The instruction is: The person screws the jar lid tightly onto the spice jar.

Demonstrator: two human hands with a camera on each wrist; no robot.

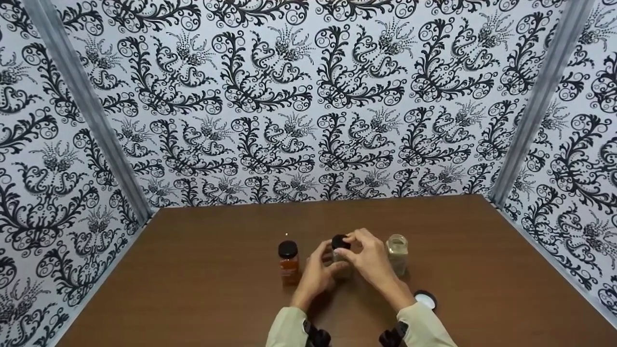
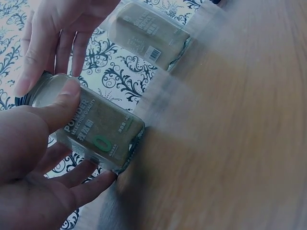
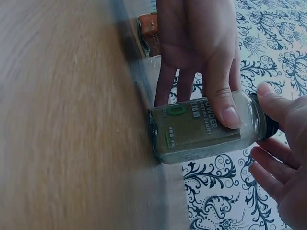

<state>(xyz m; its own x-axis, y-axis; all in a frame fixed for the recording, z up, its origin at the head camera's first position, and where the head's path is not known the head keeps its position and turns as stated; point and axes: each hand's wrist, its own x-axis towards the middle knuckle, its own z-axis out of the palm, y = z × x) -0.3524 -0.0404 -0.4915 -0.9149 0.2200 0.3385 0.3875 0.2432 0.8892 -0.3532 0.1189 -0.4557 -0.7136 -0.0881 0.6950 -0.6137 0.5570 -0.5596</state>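
A: what's beside the square black-capped glass powder jar (image 3: 196,136)?
B: orange square glass jar (image 1: 289,268) left, lidless clear glass jar (image 1: 398,253) right, round black-and-white lid (image 1: 426,300) in front of that one, all on brown wooden table (image 1: 202,270)

I saw the middle of the brown wooden surface (image 1: 207,265) crowded. The left grip (image 1: 318,271) and right grip (image 1: 371,255) enclosed a clear glass jar of brownish powder with a black cap (image 2: 108,122), while two cream sleeves (image 1: 287,330) barred the near approach. To their left stood an upright orange-red jar with a black cap (image 1: 289,271), only a sliver away; an uncapped clear glass jar (image 1: 398,260) stood just beside the right grip. A round black lid with a white lining (image 1: 426,300) lay near the right sleeve. Wide passage ran along both outer sides and behind the jars to the black-and-white patterned wall (image 1: 308,120).
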